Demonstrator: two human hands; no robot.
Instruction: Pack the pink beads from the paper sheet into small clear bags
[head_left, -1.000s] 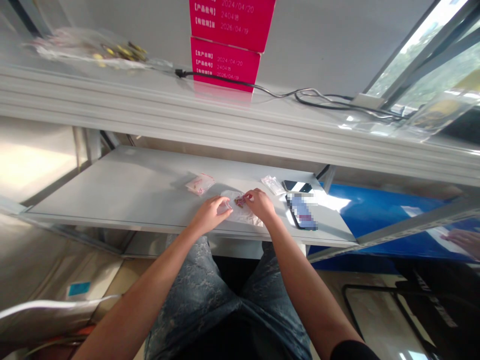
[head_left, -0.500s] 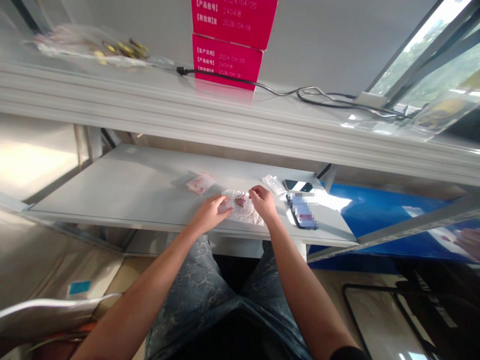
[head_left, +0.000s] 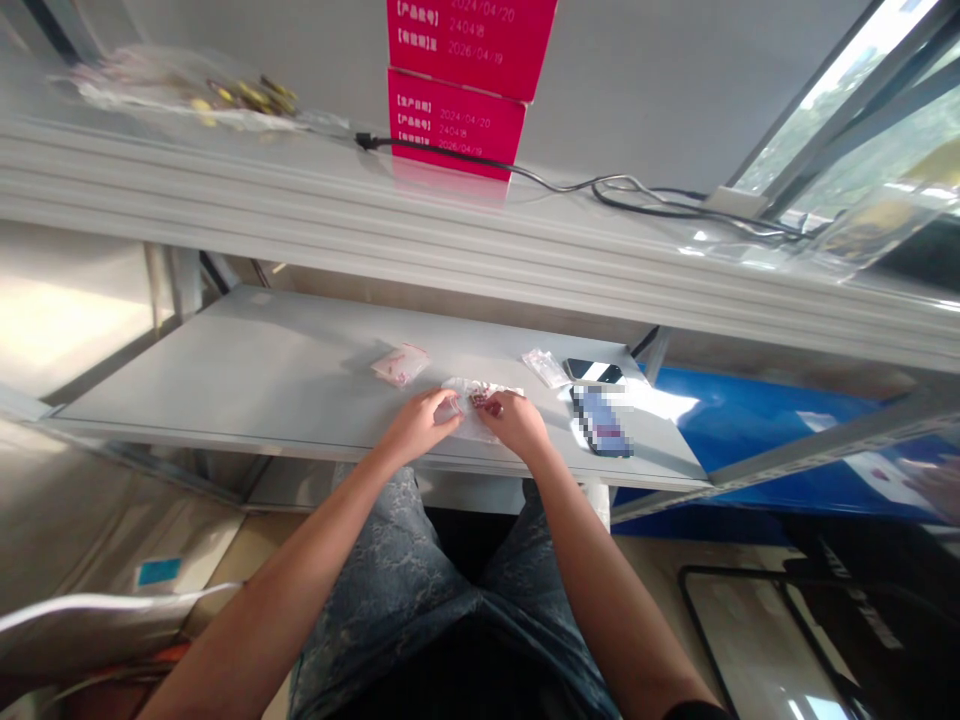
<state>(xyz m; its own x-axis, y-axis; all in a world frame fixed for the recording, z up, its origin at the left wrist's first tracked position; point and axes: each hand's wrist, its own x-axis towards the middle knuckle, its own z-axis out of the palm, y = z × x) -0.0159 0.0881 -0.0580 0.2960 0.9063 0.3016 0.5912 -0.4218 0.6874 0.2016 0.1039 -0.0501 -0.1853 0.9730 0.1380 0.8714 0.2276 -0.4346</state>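
A crumpled white sheet (head_left: 480, 432), perhaps tissue or plastic, lies near the front edge of the lower shelf. On it is a small heap of dark red and pale bead-like pieces (head_left: 478, 399). My left hand (head_left: 420, 422) is curled at the sheet's left side, thumb and fingers around a small clear plastic piece (head_left: 452, 403), possibly a bag. From the right, my right hand (head_left: 516, 420) reaches down at the heap with its fingertips drawn together among the pieces. Whether a piece is between those fingertips is too small to tell.
A clear bag with reddish contents (head_left: 401, 365) lies left of the sheet. To the right are another clear packet (head_left: 545, 368), a dark phone (head_left: 593, 371) and a phone with a lit screen (head_left: 602, 422). The upper shelf holds red boxes (head_left: 457, 125) and a cable (head_left: 555, 185).
My right hand has moved left and slightly down, from the sheet's upper right edge onto the bead-like heap. My left hand stays about where it was.
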